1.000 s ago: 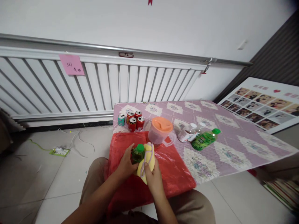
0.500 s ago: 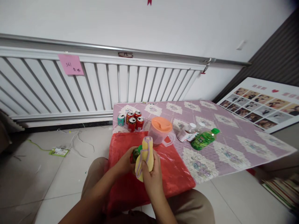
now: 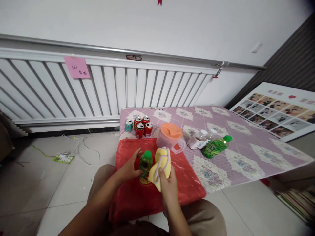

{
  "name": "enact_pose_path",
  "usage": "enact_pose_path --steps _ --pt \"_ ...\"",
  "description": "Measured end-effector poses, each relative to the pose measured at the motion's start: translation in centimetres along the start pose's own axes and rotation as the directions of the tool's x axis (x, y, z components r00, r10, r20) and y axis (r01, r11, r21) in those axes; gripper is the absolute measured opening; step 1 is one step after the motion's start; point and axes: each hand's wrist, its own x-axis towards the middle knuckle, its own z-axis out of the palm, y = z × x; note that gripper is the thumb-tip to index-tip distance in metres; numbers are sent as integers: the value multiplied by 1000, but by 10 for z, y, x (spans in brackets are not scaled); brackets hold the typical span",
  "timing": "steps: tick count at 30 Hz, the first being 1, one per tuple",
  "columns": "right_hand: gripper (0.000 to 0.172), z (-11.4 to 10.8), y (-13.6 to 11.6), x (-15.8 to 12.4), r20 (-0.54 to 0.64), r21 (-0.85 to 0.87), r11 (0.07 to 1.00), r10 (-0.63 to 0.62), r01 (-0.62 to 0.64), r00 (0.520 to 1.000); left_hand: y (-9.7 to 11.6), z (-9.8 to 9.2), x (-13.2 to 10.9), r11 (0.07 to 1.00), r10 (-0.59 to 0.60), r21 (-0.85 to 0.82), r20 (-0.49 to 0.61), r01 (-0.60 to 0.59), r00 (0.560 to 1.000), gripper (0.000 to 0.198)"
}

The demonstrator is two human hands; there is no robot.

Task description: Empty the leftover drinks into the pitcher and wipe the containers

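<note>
My left hand (image 3: 129, 167) is wrapped round a small green bottle (image 3: 145, 163) with a green cap, holding it upright over the red plastic sheet (image 3: 187, 183). My right hand (image 3: 166, 183) grips a folded yellow cloth (image 3: 161, 165) with a purple edge, held just right of the bottle and touching its side. Both hands are above my lap at the near left corner of the low table (image 3: 246, 150).
Behind the hands stand a clear jug with an orange lid (image 3: 170, 136), several drink cans (image 3: 140, 126), a clear bottle lying down (image 3: 199, 139) and a green bottle on its side (image 3: 216, 146). A white radiator (image 3: 98, 91) lines the wall. A photo board (image 3: 275, 111) leans at right.
The yellow cloth has come down from in front of the bottle's cap to its right side, so the green cap shows again. My left hand still holds the bottle.
</note>
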Motion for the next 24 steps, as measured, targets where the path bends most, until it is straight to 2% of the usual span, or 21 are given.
enact_pose_path --steps 3,5,8,10,12,14,16,18,21,24 --pt "53 9 -23 -7 16 10 998 -67 67 998 9 2 3 994 -2 -110 90 12 996 86" --pt "53 18 -29 -11 53 -24 984 -174 176 983 14 10 4 986 -12 -167 84 26 996 77" --pt "54 28 -21 -12 82 -153 903 -393 401 916 14 23 2 988 -31 -155 -58 21 998 70" --pt "56 30 -8 -9 86 -234 851 -464 470 882 10 29 0 997 -14 -73 -177 1 984 65" --pt "57 28 6 -6 85 -265 858 -433 439 897 4 32 -1 999 23 36 -269 -14 963 65" --pt "58 23 19 -2 85 -248 906 -332 343 939 0 32 -1 992 56 125 -317 -17 947 69" --pt "57 18 27 3 83 -190 959 -199 212 976 -3 30 -2 986 72 165 -333 -17 940 74" --pt "55 12 29 6 77 -134 985 -101 111 992 -5 27 -2 986 73 167 -321 -19 944 80" --pt "54 5 14 10 51 -97 993 -65 70 997 -5 21 -2 994 37 108 -265 -8 964 92" --pt "54 1 -21 11 38 -98 981 -162 165 986 -3 17 -1 1000 -9 6 -174 10 985 93"
